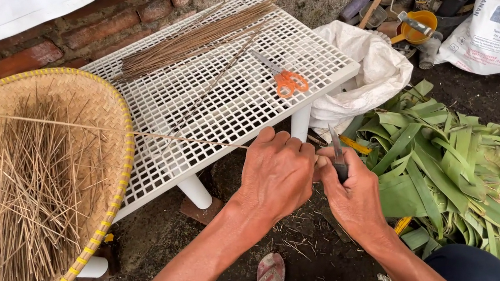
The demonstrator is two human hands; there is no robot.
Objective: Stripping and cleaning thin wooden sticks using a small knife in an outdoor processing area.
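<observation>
Left hand (pixel 276 173) pinches one long thin brown stick (pixel 149 135) that trails away over the white grid counter (pixel 217 99), steadying it against the small dark-bladed knife (pixel 339 160) clenched in the right hand (pixel 354 196) beside it.

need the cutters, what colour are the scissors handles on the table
Orange, on the scissors; head view.

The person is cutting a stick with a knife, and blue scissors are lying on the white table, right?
Not quite. The scissors on the white table have orange handles, not blue, as the head view shows. The rest holds: the right hand grips a knife against a thin stick held by the left hand.
</observation>
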